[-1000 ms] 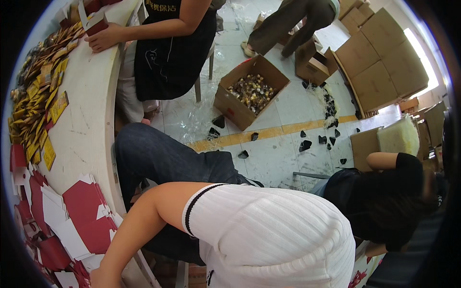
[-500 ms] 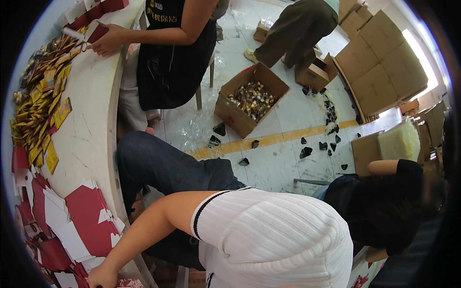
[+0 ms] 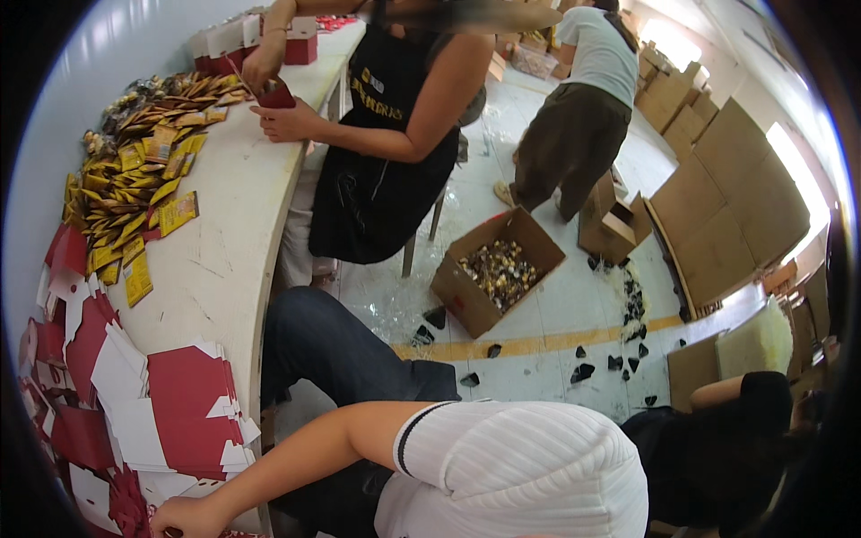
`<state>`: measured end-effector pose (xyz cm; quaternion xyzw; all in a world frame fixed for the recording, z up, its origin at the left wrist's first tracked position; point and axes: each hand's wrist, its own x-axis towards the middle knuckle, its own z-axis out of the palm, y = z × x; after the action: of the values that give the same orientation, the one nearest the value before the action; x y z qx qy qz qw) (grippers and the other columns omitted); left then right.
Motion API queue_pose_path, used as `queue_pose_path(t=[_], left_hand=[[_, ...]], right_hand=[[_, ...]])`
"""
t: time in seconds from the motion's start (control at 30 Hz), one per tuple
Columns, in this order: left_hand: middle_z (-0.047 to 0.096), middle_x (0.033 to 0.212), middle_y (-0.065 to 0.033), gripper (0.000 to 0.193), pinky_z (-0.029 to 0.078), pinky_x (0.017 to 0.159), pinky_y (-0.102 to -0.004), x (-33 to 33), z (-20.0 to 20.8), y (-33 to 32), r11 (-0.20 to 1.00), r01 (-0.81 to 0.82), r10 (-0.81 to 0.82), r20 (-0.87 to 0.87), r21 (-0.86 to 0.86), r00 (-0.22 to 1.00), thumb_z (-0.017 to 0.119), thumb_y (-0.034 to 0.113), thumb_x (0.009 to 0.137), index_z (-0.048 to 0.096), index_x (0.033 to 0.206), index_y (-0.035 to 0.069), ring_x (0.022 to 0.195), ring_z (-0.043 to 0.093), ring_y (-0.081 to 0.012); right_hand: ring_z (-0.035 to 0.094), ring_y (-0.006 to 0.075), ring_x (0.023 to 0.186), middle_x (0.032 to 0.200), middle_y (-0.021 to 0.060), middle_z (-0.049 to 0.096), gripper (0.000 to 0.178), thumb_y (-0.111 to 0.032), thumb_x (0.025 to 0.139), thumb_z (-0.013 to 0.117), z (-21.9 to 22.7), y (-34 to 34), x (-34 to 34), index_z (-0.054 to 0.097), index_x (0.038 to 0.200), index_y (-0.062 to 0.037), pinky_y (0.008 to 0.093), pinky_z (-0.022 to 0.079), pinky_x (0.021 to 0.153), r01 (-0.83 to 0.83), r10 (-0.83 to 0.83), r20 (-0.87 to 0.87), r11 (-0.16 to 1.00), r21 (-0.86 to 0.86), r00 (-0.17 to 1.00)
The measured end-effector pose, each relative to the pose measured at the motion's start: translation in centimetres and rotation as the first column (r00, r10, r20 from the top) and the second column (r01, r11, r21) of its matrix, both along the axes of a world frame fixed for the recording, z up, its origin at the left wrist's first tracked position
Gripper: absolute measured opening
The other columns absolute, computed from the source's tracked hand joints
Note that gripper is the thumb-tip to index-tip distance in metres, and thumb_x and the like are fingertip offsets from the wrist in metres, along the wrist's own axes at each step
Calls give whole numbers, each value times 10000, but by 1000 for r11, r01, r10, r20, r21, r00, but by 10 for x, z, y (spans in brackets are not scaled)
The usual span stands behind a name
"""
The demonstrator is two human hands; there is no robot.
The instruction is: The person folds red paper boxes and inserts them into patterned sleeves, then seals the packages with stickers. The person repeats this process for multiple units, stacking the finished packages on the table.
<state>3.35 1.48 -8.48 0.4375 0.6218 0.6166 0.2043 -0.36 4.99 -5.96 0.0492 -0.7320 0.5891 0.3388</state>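
Observation:
My right hand (image 3: 190, 517) is at the lower left edge of the picture, at the end of my bare forearm and white ribbed sleeve (image 3: 529, 448). Its fingers look curled, and whatever they hold is hidden by the hand and the frame's edge. Red crinkled paper shreds (image 3: 131, 504) lie beside it. Just beyond it are stacked flat red-and-white carton blanks (image 3: 193, 408) on the white table (image 3: 224, 242). My left hand is out of view.
Yellow sachets (image 3: 134, 179) are heaped along the table. A co-worker in a black apron (image 3: 377, 179) holds a small red box (image 3: 276, 96). On the floor stands a carton (image 3: 475, 300) of small wrapped pieces, with black scraps (image 3: 583, 372) nearby. Two other people are farther right.
My view has shifted, so the scene sits lower and further right. The co-worker's second hand now shows at the red box. The standing person is more upright. My right hand stays beside the blanks.

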Motion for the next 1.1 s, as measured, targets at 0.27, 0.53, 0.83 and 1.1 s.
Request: queue_pose_path(t=[0.27, 0.53, 0.83, 1.1], left_hand=[[372, 1287, -191, 517, 377, 948, -428, -10, -3, -9, 1000, -28, 28, 26, 2, 999, 427, 276, 878, 315, 1295, -7, 1154, 421, -323], [364, 1292, -195, 515, 375, 950, -433, -23, -4, -25, 996, -84, 83, 48, 19, 995, 419, 273, 881, 311, 1298, -8, 1160, 414, -328], [356, 1298, -198, 513, 372, 952, -439, -35, 1, -50, 986, -166, 164, 66, 34, 984, 411, 271, 885, 306, 1301, -10, 1167, 407, -334], [348, 1303, -202, 511, 370, 954, -444, -47, 5, -73, 964, -266, 263, 86, 30, 961, 403, 268, 888, 302, 1304, -11, 1173, 401, -340]], right_hand=[[593, 276, 683, 732, 142, 605, 208, -109, 570, 650, -8, -6, -4, 597, 757, -35, 357, 459, 592, 92, -112, -105, 980, -177, 988], [578, 295, 686, 680, 124, 584, 167, -87, 637, 627, 21, -12, 21, 582, 784, -22, 382, 438, 610, 77, -64, -66, 972, 221, 996], [581, 257, 708, 780, 129, 603, 198, -27, 697, 606, 50, -14, 22, 568, 889, 3, 336, 434, 615, -247, 265, -110, 956, 157, 958], [526, 100, 662, 681, 21, 535, 127, -38, 747, 617, 73, -37, 23, 527, 828, 1, 230, 437, 576, -478, 321, -368, 718, -506, 873]])
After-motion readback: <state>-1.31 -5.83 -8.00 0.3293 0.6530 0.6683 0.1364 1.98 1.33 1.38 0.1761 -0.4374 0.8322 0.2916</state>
